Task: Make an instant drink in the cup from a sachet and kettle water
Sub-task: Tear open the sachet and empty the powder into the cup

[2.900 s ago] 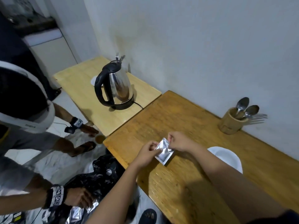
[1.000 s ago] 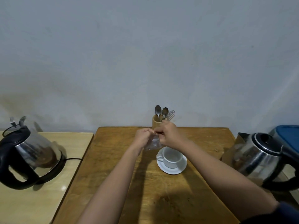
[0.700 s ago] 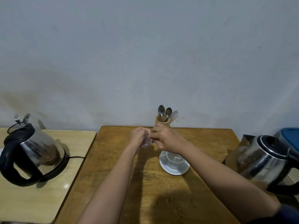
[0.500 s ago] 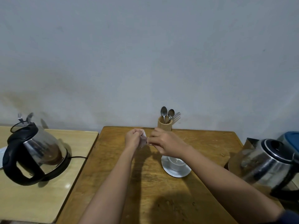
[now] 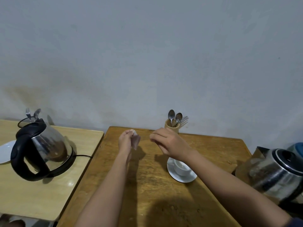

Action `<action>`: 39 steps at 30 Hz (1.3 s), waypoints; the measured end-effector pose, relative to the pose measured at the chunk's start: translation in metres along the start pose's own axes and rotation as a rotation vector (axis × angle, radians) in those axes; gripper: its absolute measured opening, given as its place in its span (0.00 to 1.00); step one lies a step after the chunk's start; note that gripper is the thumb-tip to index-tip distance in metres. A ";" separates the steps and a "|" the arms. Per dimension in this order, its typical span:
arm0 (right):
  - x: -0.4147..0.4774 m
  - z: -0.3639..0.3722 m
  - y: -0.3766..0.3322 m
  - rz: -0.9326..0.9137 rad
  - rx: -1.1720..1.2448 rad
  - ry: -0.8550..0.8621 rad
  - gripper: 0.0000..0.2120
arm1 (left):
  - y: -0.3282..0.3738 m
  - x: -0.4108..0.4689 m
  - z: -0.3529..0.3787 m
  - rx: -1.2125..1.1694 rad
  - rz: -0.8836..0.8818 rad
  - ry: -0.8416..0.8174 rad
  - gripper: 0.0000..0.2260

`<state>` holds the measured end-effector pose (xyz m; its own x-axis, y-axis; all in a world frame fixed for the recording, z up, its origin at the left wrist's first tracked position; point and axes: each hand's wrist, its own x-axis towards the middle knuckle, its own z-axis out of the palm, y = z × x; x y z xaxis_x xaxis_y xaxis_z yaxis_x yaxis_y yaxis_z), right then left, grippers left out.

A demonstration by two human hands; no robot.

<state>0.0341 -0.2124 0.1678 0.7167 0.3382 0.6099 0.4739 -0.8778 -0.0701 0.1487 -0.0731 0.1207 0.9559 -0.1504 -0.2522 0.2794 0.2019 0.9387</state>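
One head-worn view looks forward and down (wide-angle, close) over the wooden table (image 5: 147,185) toward the wall (image 5: 147,54).

Dim, flat indoor light. Soft arm shadows fall on the wooden table (image 5: 147,185) toward its near edge. Wide-angle bending curves the frame edges; the sachet (image 5: 136,142) is motion-blurred.

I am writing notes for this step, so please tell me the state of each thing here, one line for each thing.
sachet: hanging from the left hand, held at its top; blurred.
right hand: apart from the sachet; pinched, what it holds cannot be told.
cup: upright on the saucer; contents unclear.
left kettle: lid shut, on its base.
right kettle: upright, lid shut.
spoon holder: upright, holding spoons and a fork.
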 end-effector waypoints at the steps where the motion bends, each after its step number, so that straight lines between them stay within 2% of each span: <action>1: 0.001 -0.001 0.000 0.015 0.020 -0.015 0.06 | -0.001 0.003 -0.004 -0.007 0.007 0.008 0.11; 3: 0.002 -0.002 -0.003 0.097 0.088 -0.053 0.05 | 0.000 0.009 -0.010 -0.018 0.021 -0.002 0.11; 8: -0.009 0.021 -0.006 0.498 0.401 -0.178 0.03 | 0.002 0.010 -0.021 -0.043 0.078 -0.032 0.10; 11: -0.027 0.052 -0.005 0.781 0.574 -0.213 0.08 | 0.001 0.010 -0.030 -0.040 0.117 -0.032 0.07; 14: -0.043 0.084 -0.012 0.963 0.645 -0.359 0.10 | -0.003 0.008 -0.044 -0.013 0.166 -0.051 0.05; 17: -0.053 0.112 -0.023 1.038 0.686 -0.497 0.10 | -0.007 0.005 -0.056 -0.010 0.152 -0.007 0.05; 21: -0.064 0.147 -0.030 1.025 0.632 -0.712 0.15 | -0.018 0.000 -0.069 0.004 0.084 0.002 0.03; 24: -0.071 0.161 -0.036 1.037 0.575 -0.757 0.16 | -0.025 -0.005 -0.073 -0.024 0.044 0.017 0.04; 28: -0.075 0.160 -0.038 1.049 0.600 -0.762 0.15 | -0.027 -0.012 -0.064 -0.063 0.025 0.038 0.04; 30: -0.072 0.151 -0.035 1.074 0.678 -0.707 0.13 | -0.026 -0.012 -0.056 -0.070 0.029 0.042 0.05; 33: -0.058 0.122 -0.029 1.161 0.918 -0.495 0.09 | -0.022 -0.011 -0.038 -0.070 0.019 0.011 0.06; 35: -0.048 0.100 -0.022 1.192 1.055 -0.339 0.11 | -0.020 -0.011 -0.020 -0.099 0.015 -0.014 0.05; 37: -0.043 0.082 -0.013 1.216 1.113 -0.224 0.14 | -0.018 -0.013 0.003 -0.124 0.020 -0.033 0.05; 39: -0.041 0.069 -0.006 1.239 1.150 -0.123 0.13 | -0.019 -0.017 0.027 -0.121 0.028 -0.067 0.03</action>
<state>0.0371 -0.1976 0.0890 0.9215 -0.2418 -0.3039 -0.3016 0.0476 -0.9523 0.1251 -0.1009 0.1133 0.9565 -0.2069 -0.2059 0.2652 0.3212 0.9091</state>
